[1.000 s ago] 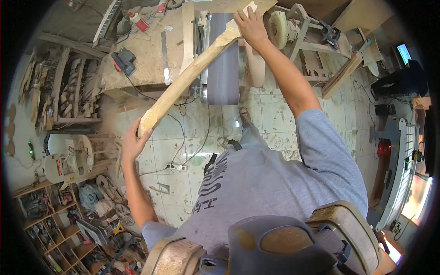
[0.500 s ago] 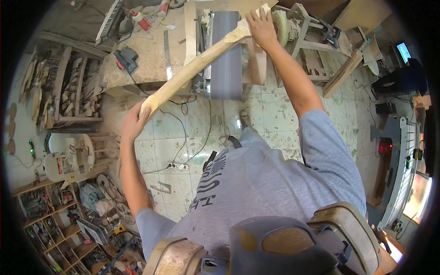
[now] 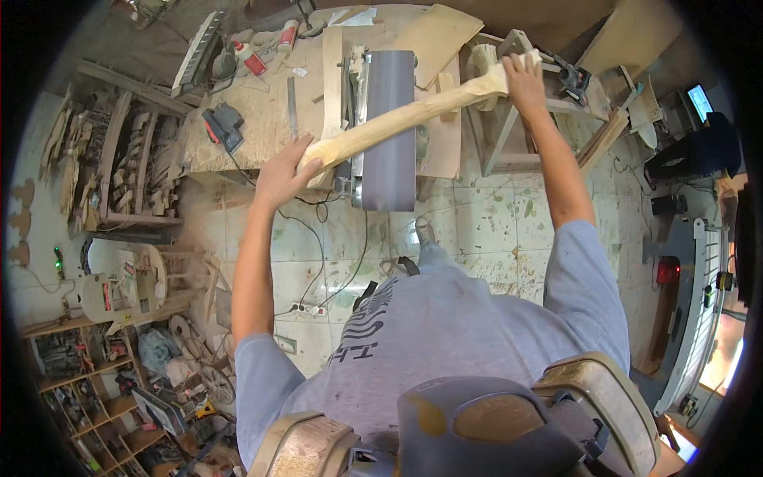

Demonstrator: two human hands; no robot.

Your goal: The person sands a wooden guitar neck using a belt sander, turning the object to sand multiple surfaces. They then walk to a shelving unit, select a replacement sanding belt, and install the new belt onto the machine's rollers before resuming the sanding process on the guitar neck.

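Holding an apparently rough-shaped wooden piece point(image 3: 401, 119) over the belt sander point(image 3: 389, 173), contact unclear, with left grip point(image 3: 282, 175) and right grip point(image 3: 524, 84) clamped on its opposite ends and smoothing of its uneven faces probably unfinished.

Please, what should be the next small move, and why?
I would probably turn the wooden bar slightly over the sanding belt, because the left grip and right grip hold its opposite ends and the part between crosses the belt.
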